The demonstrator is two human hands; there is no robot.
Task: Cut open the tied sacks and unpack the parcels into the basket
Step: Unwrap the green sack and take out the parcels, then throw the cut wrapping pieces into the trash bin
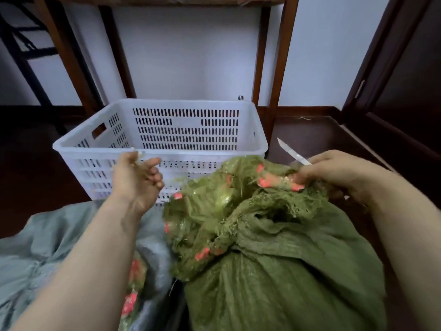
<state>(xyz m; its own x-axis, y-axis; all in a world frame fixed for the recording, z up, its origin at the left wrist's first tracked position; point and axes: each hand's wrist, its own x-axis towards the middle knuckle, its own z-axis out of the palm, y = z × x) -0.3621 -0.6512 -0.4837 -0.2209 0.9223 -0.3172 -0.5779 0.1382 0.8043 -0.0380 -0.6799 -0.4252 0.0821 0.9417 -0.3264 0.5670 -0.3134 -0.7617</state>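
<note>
Left hand (136,177) holds strands (140,155); right hand (334,173) grips knife (294,155).

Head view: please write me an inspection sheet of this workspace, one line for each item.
Surface: dark floor; basket and sacks rest on it.
Job's things: white basket, no parcels seen inside; green sack, mouth frayed and loosened; grey sack at left; knife.
Clutter: stray strand on the floor.
Hands: left hand pinches loose fibres; right hand grips the knife at the green sack's mouth.
Cables: nothing seen.
Surroundings: wooden table legs, white wall.
</note>
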